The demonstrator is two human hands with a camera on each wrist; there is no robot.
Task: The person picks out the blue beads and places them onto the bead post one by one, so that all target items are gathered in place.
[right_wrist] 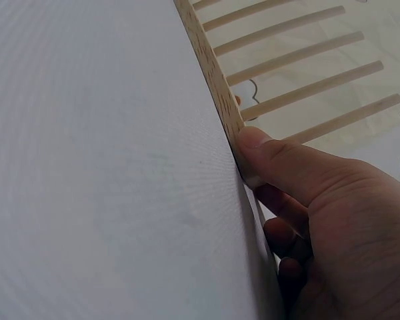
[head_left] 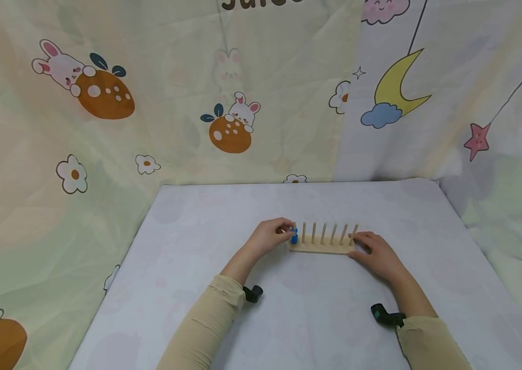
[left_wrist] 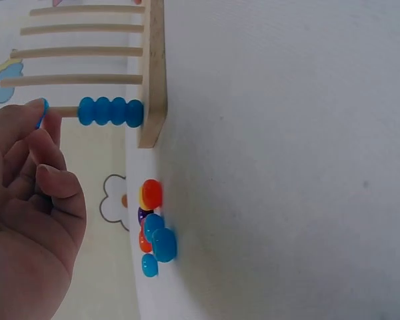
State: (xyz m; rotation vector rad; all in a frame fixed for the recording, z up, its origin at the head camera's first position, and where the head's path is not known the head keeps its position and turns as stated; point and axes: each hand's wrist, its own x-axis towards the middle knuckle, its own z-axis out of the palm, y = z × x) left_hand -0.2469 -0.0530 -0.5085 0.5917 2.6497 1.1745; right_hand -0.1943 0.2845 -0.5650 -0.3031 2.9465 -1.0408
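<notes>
A wooden rack (head_left: 323,246) with several upright pegs stands mid-table. Its leftmost peg carries a stack of blue beads (left_wrist: 110,111), which the head view shows as a blue spot (head_left: 294,238). My left hand (head_left: 287,229) is at the top of that peg and pinches one more blue bead (left_wrist: 43,112) on the peg's tip. My right hand (head_left: 361,240) grips the rack's right end, thumb (right_wrist: 257,141) pressed on the base's edge (right_wrist: 210,63) and fingers curled behind it.
A small pile of loose beads (left_wrist: 152,227), blue, red, orange and purple, lies on the table just beyond the rack's left end. The pale cloth-covered table (head_left: 316,308) is ringed by cartoon-print curtains (head_left: 149,103) at the back and sides.
</notes>
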